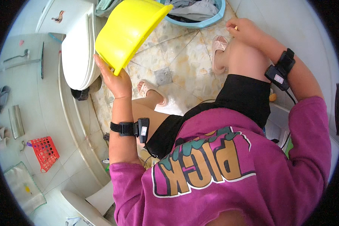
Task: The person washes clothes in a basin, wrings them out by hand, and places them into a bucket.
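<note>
My left hand (115,83) grips the lower rim of a yellow plastic basin (124,34). The basin is raised and tipped on its side, its outer wall towards the toilet and its inside mostly hidden from me. Over my right knee, my right hand (247,31) has its fingers curled. A small yellowish thing (236,28) shows between them, too little of it to name. Past my feet a light blue tub (212,23) holds grey and dark cloth, probably laundry.
A white toilet (76,53) with its lid down stands left of the basin. Pipes (70,127) run along the tiled wall, where a red perforated basket (45,154) and a small towel (25,188) hang. A floor drain (163,76) lies between my sandals.
</note>
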`<state>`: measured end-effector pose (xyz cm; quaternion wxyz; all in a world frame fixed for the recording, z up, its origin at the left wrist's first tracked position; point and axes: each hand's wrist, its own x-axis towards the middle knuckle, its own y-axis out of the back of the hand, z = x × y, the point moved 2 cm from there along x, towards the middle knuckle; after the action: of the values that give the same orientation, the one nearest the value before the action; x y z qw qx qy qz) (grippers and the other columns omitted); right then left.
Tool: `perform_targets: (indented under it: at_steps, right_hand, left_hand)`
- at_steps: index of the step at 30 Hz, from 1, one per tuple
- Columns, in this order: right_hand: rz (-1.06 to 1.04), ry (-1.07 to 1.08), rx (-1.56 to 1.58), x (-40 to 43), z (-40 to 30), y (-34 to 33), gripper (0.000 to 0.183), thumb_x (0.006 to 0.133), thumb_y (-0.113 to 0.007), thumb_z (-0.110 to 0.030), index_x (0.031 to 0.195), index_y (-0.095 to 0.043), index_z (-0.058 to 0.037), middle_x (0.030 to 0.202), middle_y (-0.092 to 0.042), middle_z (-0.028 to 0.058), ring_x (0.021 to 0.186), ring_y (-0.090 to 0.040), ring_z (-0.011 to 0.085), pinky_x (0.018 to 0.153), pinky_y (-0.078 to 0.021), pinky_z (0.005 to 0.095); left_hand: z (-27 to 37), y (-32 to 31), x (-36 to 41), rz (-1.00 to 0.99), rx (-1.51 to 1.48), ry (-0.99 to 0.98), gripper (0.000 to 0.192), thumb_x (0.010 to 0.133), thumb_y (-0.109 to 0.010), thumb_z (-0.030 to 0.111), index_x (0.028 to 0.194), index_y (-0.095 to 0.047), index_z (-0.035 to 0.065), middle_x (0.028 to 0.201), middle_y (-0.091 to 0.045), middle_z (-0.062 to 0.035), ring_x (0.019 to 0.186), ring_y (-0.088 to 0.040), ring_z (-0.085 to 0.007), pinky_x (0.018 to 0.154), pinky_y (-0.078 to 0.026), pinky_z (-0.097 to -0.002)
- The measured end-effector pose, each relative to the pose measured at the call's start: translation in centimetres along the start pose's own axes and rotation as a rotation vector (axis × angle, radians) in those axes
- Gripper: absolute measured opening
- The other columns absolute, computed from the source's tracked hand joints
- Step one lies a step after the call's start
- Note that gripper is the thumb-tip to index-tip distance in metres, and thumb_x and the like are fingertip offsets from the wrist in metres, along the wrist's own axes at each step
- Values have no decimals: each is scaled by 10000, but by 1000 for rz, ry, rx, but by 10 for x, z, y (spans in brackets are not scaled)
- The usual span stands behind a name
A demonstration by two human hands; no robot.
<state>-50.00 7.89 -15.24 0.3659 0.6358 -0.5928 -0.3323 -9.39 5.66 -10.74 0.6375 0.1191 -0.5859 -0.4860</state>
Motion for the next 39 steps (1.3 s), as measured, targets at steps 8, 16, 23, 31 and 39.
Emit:
perform_targets:
  at_steps: [8,16,23,31,39]
  right_hand:
    - [-14,-8,-5,1,-1,-2,188,790,-553,-207,880,-603,-49,765,-627,130,691,-596,280,630,-463,374]
    - [-18,24,-11,4,-4,-3,196,785,-555,-221,868,-607,-52,761,-627,124,686,-595,277,624,-464,374]
    - [-15,63,-63,4,-4,-2,193,779,-539,-222,855,-608,-58,760,-627,127,684,-595,291,621,-464,389]
    - [-40,43,-100,5,-6,-1,206,777,-534,-228,851,-610,-52,792,-633,130,719,-600,305,643,-470,391]
    - [-44,9,-82,3,-5,-1,195,779,-539,-232,830,-603,-55,770,-624,134,708,-595,308,630,-465,390]
  left_hand:
    - [-6,3,-6,1,23,0,694,755,-511,-61,1353,-162,-23,1364,-262,-257,1255,-291,-387,1010,-302,-389]
    - [-8,1,-8,10,1,7,679,767,-502,-51,1357,-167,-19,1357,-280,-255,1243,-310,-387,1005,-302,-391]
    - [-10,-1,-11,17,21,-21,711,748,-527,-62,1362,-172,-9,1338,-314,-254,1197,-374,-388,951,-364,-385]
    - [-6,-1,-12,-11,-18,30,690,746,-528,-66,1354,-208,-7,1299,-370,-250,1160,-416,-383,936,-377,-372]
    - [-28,-19,-22,-241,-169,462,646,731,-463,-98,1336,-260,6,1188,-492,-223,1005,-540,-342,838,-450,-353]
